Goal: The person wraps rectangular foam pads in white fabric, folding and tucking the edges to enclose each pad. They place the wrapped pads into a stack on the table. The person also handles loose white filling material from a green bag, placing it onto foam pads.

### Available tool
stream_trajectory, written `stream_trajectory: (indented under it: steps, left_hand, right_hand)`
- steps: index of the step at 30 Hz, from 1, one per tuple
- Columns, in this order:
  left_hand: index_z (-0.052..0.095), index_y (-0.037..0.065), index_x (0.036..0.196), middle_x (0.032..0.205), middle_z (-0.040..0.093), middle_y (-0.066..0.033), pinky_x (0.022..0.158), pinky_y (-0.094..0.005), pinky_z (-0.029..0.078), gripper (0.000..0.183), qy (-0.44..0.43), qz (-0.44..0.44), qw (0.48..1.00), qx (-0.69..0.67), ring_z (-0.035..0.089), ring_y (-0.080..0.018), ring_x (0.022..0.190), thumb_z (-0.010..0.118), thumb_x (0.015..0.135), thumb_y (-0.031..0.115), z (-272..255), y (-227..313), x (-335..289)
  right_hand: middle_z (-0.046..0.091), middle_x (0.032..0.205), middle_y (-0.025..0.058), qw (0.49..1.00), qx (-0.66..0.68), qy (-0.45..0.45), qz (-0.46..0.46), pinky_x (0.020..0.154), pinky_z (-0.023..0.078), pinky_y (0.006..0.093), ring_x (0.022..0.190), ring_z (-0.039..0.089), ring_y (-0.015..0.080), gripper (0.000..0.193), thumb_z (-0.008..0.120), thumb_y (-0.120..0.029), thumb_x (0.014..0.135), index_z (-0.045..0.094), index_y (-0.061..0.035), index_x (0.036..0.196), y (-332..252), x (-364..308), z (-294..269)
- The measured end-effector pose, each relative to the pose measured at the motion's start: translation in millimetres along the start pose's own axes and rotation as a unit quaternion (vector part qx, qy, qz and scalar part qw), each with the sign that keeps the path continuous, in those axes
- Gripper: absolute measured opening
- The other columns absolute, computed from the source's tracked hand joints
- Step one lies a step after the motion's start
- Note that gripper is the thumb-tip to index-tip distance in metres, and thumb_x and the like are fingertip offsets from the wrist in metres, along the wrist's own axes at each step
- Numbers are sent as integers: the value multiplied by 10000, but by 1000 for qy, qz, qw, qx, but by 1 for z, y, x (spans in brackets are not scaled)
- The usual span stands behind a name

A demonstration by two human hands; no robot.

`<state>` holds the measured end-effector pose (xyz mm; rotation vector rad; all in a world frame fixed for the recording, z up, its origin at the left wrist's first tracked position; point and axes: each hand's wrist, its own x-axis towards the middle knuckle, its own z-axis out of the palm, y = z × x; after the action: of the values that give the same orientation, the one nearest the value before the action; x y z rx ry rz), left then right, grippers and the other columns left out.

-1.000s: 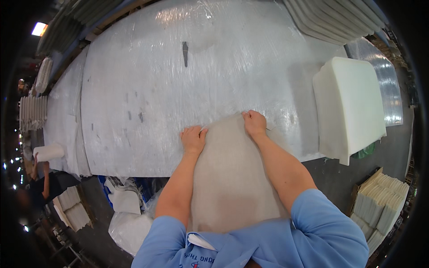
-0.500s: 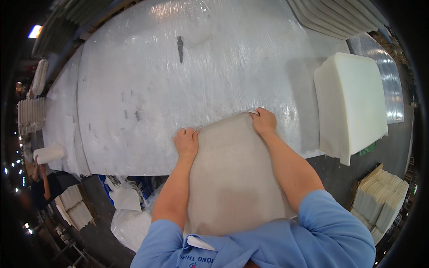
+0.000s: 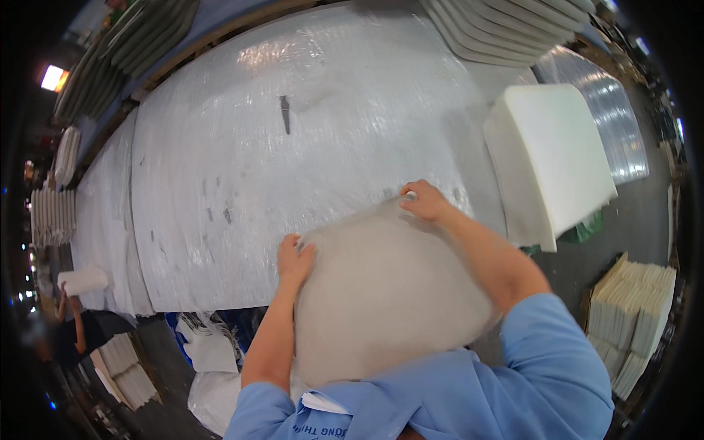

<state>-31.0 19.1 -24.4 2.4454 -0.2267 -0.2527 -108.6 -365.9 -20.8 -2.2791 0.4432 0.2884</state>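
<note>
A grey-beige cushion cover (image 3: 392, 293) stretches from the table's near edge back to my body, broad and rounded at its sides. Whether padding fills it, I cannot tell. At its far left corner my left hand (image 3: 295, 262) is closed, the thumb and fingers gripping the edge. My right hand (image 3: 427, 202) pinches the far right corner, a little farther off, where a small white bit shows between the fingers. Beyond both hands, a dark narrow tool (image 3: 285, 115) lies on the film-wrapped table (image 3: 220, 147).
White foam pads (image 3: 554, 147) stand on the table's right end, with a stack of grey pads (image 3: 506, 29) behind. More pale pads (image 3: 634, 308) sit low at the right. At far left another person's arm (image 3: 78, 330) reaches toward a white roll (image 3: 83, 280).
The cover's far edge has become more slanted, and its body looks wider and rounder. My left hand has come slightly nearer me; both hands keep hold. The view has shifted.
</note>
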Motion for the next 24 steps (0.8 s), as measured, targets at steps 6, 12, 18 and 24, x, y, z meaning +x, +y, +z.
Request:
stream_trajectory:
  steps: [6,12,18,24]
  left_hand:
    - [687,-25,1123,1544,490,-193,1174,-439,364,424,-101,-119,849,-505,508,-342,1372,457,1087,329,-134,39,-211]
    - [674,26,999,1508,496,-204,1187,-476,353,499,137,-149,792,-576,474,-332,1382,344,1119,381,-111,110,-232]
    - [699,4,924,1121,705,-190,1112,-448,407,645,174,-35,820,-544,596,-301,1197,272,1124,443,-127,97,-154]
    - [688,10,927,994,731,-164,1016,-412,461,665,207,-49,797,-565,648,-263,1042,277,1106,502,-130,102,-128]
  right_hand:
    - [690,1273,119,943,315,-96,41,1034,460,334,1189,608,176,373,630,-321,1022,722,18,1148,-25,-200,-157]
    - [748,1016,173,909,369,142,-135,1029,455,397,1020,668,261,533,476,-377,1078,742,55,914,-39,-256,-89]
    - [742,883,163,832,494,195,-161,900,505,365,885,679,235,684,338,-429,1121,721,54,825,-57,-194,-96]
    - [730,789,157,826,501,227,-121,796,531,360,768,681,227,809,285,-588,1088,703,30,775,-69,-158,-95]
